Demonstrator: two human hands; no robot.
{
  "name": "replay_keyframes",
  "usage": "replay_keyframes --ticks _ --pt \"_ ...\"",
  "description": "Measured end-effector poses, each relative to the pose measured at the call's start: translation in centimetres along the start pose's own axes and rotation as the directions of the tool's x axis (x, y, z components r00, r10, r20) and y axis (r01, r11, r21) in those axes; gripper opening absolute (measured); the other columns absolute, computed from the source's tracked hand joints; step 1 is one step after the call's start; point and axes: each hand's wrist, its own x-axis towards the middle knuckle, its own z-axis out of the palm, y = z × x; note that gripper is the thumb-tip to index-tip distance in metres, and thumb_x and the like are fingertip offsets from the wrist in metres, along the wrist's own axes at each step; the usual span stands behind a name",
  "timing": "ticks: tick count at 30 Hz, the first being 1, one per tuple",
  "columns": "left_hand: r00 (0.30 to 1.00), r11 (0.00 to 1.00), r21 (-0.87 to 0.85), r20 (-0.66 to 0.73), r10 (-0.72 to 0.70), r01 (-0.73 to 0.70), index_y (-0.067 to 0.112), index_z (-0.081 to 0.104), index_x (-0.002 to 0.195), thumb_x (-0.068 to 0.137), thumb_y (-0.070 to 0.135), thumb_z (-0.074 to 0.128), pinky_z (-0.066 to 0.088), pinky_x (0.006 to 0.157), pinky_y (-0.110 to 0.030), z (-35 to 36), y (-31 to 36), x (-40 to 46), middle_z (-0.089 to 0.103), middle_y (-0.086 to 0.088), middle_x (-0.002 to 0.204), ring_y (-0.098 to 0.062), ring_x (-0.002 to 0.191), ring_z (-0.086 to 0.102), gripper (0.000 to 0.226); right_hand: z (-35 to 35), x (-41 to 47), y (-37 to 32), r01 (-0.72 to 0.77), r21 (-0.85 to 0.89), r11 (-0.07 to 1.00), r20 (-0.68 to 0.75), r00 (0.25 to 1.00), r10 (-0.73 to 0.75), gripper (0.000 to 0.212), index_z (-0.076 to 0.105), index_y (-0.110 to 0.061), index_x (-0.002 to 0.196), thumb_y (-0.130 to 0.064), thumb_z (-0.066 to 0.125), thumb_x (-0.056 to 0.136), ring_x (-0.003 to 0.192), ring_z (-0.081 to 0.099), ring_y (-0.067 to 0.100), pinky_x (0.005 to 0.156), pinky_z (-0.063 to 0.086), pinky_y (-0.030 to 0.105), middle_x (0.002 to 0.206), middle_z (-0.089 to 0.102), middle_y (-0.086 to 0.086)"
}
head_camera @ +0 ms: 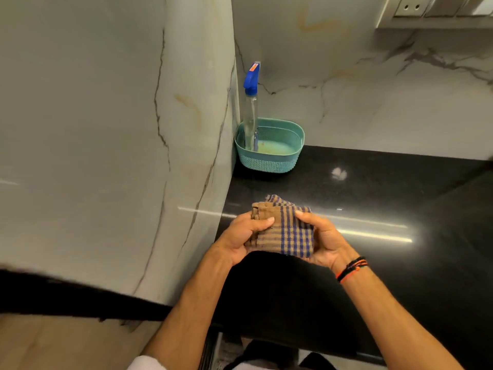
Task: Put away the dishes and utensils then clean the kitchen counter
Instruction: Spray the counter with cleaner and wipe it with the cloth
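Brown checked cloth [284, 231] gripped w/ both hands: left [245, 236], right [324, 241].

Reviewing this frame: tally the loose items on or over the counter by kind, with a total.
Checked cloth, folded, held by the left hand and right hand: 1
Spray bottle, standing in the basket: 1
Teal basket on the black counter: 1
Total: 3

A home kitchen: a polished black stone counter [373, 198] fills the lower right of the frame, veined marble walls [373, 89] rise behind and at left, wall sockets [412, 6] sit top right, and a spray bottle [250, 108] stands in a teal basket [269, 161] at the corner.
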Motion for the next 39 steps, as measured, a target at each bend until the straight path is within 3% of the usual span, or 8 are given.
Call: replay_keyframes --ticks 8,20,22,24,26,28,34,39 --pt "0.999 0.953 0.303 0.048 0.011 -0.025 0.009 0.061 0.123 0.092 0.008 0.063 0.053 0.095 -0.048 2.8 -3.8 -4.3 0.071 -0.013 0.115 -0.031 0.108 0.068 0.032 -1.2 -5.8 6.3 0.171 0.083 0.982 -0.083 0.983 -0.165 0.035 0.071 0.002 0.115 -0.004 0.054 0.084 0.106 0.068 0.038 0.093 0.055 0.053 0.121 0.066 0.025" --pt "0.973 0.945 0.326 -0.216 0.085 -0.010 0.013 0.061 0.122 0.087 0.009 0.071 0.057 0.084 -0.035 -0.1 -11.5 -7.3 0.072 -0.006 0.109 -0.020 0.102 0.069 0.036 -2.1 -10.1 10.4 0.305 -0.037 0.952 -0.331 0.895 -0.300 0.029 0.068 0.000 0.117 -0.001 0.053 0.091 0.098 0.073 0.030 0.082 0.060 0.045 0.107 0.074 0.017" --pt "0.934 0.807 0.591 -0.280 0.220 -0.013 0.016 0.061 0.120 0.084 0.013 0.075 0.054 0.092 -0.035 -2.0 -12.5 -6.8 0.069 0.001 0.112 -0.016 0.107 0.066 0.038 -1.9 -9.5 10.8 0.385 -0.449 0.806 -0.337 0.763 -0.552 0.025 0.072 -0.008 0.110 -0.009 0.058 0.089 0.089 0.074 0.019 0.083 0.061 0.040 0.096 0.077 0.004" --pt "0.902 0.671 0.741 -0.295 0.316 0.007 0.020 0.062 0.119 0.082 0.015 0.077 0.051 0.095 -0.030 -3.4 -13.3 -6.7 0.067 0.002 0.117 -0.012 0.105 0.064 0.040 -2.1 -9.0 11.9 0.249 -0.929 0.275 -0.069 0.613 -0.787 0.047 0.066 -0.020 0.127 -0.023 0.055 0.082 0.110 0.066 0.015 0.096 0.053 0.036 0.120 0.072 -0.001" --pt "0.895 0.609 0.793 -0.279 0.347 0.011 0.019 0.061 0.124 0.083 0.016 0.076 0.049 0.095 -0.026 -4.3 -13.7 -7.2 0.065 0.002 0.120 -0.009 0.102 0.061 0.044 -2.5 -8.0 14.5 -0.041 -0.957 -0.288 0.178 0.699 -0.692 0.075 0.041 -0.022 0.150 -0.030 0.051 0.076 0.137 0.044 0.024 0.110 0.039 0.041 0.152 0.045 0.006" --pt "0.897 0.554 0.832 -0.236 0.375 -0.013 0.018 0.060 0.127 0.084 0.017 0.075 0.047 0.093 -0.023 -5.0 -14.1 -7.5 0.063 0.003 0.124 -0.007 0.103 0.059 0.045 -2.4 -7.6 17.5 -0.201 -0.797 -0.570 0.117 0.874 -0.472 0.088 0.013 -0.021 0.159 -0.049 0.050 0.084 0.151 0.013 0.033 0.122 0.015 0.048 0.166 0.008 0.013" --pt "0.889 0.400 0.912 -0.105 0.446 -0.093 0.021 0.061 0.126 0.087 0.020 0.071 0.045 0.086 -0.018 -6.6 -14.6 -7.8 0.061 0.003 0.125 -0.003 0.103 0.058 0.040 -1.4 -5.9 18.5 -0.251 -0.889 -0.383 0.052 0.775 -0.629 0.090 0.024 -0.025 0.156 -0.076 0.042 0.084 0.149 0.018 0.031 0.120 0.018 0.048 0.163 0.017 0.012" --pt "0.870 0.244 0.957 0.016 0.493 -0.156 0.024 0.065 0.120 0.087 0.019 0.070 0.049 0.096 -0.027 -7.4 -14.4 -7.6 0.060 0.005 0.123 -0.009 0.109 0.060 0.034 -3.6 -3.6 18.1 -0.251 -0.832 -0.495 0.123 0.786 -0.606 0.074 0.023 -0.030 0.157 -0.068 0.026 0.094 0.153 0.009 0.025 0.124 0.002 0.043 0.166 0.012 0.007"
